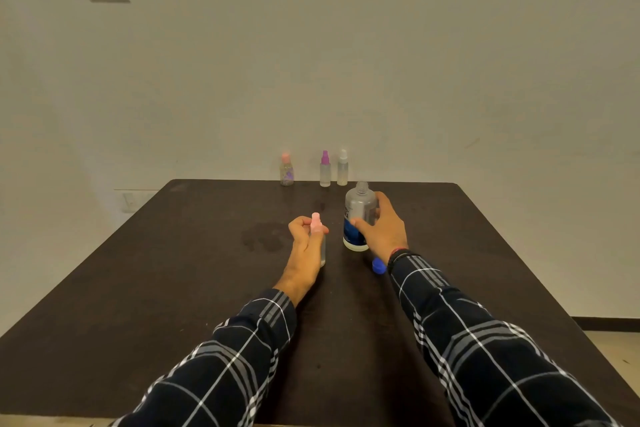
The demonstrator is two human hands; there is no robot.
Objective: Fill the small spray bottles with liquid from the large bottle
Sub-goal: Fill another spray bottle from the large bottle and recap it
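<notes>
Left hand (306, 246) grips a pink-capped spray bottle (318, 239) at mid-table, right hand (384, 229) clasps the uncapped large bottle (358, 218) beside it; three small bottles (325, 170) wait at the far edge, fill unverifiable.

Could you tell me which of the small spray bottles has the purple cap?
The middle bottle of the three at the table's far edge; its neighbours are capped pink and white.

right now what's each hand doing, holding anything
Left hand: closed around the small spray bottle with the pink top.
Right hand: closed around the large bottle, cap off.
</notes>
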